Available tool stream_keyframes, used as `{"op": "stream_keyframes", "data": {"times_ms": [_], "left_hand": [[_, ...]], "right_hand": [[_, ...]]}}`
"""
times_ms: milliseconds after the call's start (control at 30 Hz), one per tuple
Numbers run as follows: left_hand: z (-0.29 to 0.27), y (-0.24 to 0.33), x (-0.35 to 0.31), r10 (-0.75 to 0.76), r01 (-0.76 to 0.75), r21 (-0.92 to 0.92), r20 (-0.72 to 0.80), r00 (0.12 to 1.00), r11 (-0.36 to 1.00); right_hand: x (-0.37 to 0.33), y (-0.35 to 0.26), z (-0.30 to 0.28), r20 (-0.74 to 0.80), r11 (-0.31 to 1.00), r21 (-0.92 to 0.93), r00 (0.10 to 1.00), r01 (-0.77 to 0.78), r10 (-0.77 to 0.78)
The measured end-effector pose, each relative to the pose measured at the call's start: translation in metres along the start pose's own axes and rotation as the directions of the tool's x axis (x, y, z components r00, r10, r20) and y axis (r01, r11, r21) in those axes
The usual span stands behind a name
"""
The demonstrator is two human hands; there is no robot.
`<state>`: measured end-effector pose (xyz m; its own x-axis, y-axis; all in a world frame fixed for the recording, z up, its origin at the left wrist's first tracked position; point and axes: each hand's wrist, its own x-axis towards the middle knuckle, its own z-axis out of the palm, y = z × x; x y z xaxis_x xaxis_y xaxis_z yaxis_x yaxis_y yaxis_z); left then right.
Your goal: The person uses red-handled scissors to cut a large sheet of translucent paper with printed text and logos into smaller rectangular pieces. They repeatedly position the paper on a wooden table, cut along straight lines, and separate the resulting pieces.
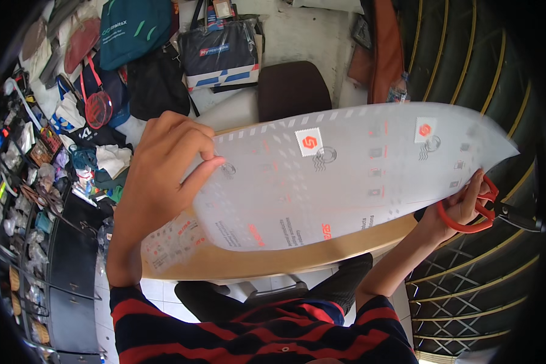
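A large translucent whitish sheet [346, 182] with printed orange and grey marks is held up above the table, bowed and slightly curled at its far right corner. My left hand [170, 161] pinches its left edge between thumb and fingers. At the lower right edge, the fingers of my right hand [464, 203] close on the sheet. That same hand carries scissors with orange-red handles [470, 228] looped around the fingers. Their dark blades [519, 218] point right, away from the sheet.
Beneath lies a wooden table [224, 265], with another printed sheet [173, 242] on its left part. A dark chair [294, 91] stands beyond. Bags [218, 57] pile up at the back left, cluttered shelving [39, 212] lines the left, and a folding metal gate [467, 291] spans the right.
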<state>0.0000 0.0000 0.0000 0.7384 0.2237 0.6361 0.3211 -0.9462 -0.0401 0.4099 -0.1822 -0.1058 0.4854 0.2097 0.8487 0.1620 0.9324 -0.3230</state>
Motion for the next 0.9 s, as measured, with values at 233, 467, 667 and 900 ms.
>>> {"op": "stream_keyframes", "data": {"times_ms": [233,467,667,900], "left_hand": [[0.025,0.003,-0.01,-0.151,0.205,-0.352,0.175,0.973,0.913],[0.025,-0.021,-0.016,-0.014,0.129,-0.409,0.272,0.962,0.904],[0.025,-0.049,-0.03,-0.162,0.222,-0.373,0.184,0.969,0.901],[0.008,-0.068,-0.064,-0.346,0.324,-0.362,0.004,0.938,0.874]], "right_hand": [[-0.001,0.01,0.047,-0.536,0.929,-0.369,0.824,-0.034,-0.183],[-0.009,0.005,-0.027,-0.383,0.786,-0.617,0.887,-0.038,-0.257],[-0.017,-0.006,-0.014,0.078,0.056,-0.992,0.907,0.111,-0.413],[-0.006,0.011,0.007,-0.567,0.943,-0.327,0.811,-0.061,-0.144]]}}
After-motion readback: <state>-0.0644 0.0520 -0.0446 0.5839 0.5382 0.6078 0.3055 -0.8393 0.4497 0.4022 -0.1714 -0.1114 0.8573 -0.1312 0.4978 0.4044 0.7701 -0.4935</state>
